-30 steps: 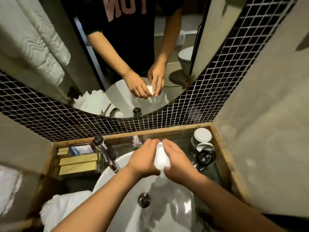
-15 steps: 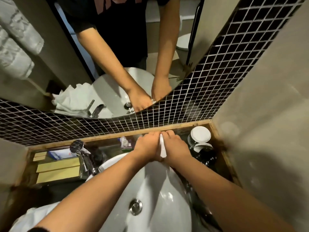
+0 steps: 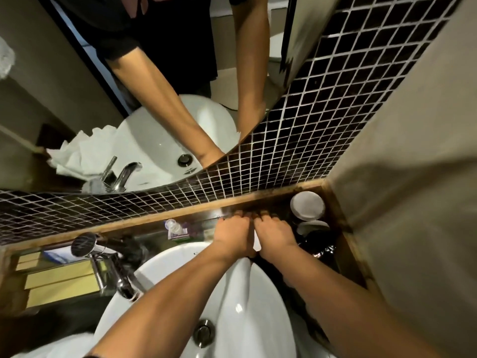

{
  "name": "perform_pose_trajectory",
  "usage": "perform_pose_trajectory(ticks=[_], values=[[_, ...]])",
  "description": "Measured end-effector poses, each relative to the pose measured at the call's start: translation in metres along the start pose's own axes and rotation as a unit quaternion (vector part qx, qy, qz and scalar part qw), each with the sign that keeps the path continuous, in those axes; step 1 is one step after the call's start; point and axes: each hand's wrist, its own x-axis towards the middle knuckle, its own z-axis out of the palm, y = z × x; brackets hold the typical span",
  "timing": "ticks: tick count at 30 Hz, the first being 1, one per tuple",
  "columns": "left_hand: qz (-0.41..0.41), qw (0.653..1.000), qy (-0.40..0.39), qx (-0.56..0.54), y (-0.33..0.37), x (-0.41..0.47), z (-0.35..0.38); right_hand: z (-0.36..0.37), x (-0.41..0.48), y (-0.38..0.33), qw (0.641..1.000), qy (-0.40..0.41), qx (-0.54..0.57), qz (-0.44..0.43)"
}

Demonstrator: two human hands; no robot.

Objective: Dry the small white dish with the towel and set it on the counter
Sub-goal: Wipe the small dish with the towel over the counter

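Note:
My left hand (image 3: 232, 235) and my right hand (image 3: 273, 236) are pressed together, knuckles up, over the dark counter (image 3: 320, 257) just behind the sink rim. Between them only a thin white sliver of the small white dish (image 3: 256, 241) shows; both hands grip it and the rest is hidden. The fingertips reach down to the back of the counter by the wooden ledge. A white towel (image 3: 51, 351) lies at the lower left beside the basin; it also appears in the mirror.
A white basin (image 3: 232, 301) with a metal drain (image 3: 204, 332) fills the foreground. A chrome faucet (image 3: 103, 262) stands left. A small bottle (image 3: 176, 228), yellow boxes (image 3: 59, 277), white lidded jars (image 3: 307, 205) and a dark glossy object (image 3: 320, 248) crowd the counter. The wall stands close on the right.
Both hands moved forward and down from above the basin to the counter behind it. The dish turned edge-on and is now nearly hidden between them. The view tilted down.

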Motion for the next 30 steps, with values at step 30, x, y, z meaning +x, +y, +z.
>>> perform_pose_trajectory(ticks=[30], values=[[-0.087, 0.994, -0.031, -0.062, 0.012, -0.027, 0.022, 0.032, -0.037, 0.011, 0.988, 0.061, 0.142, 0.014]])
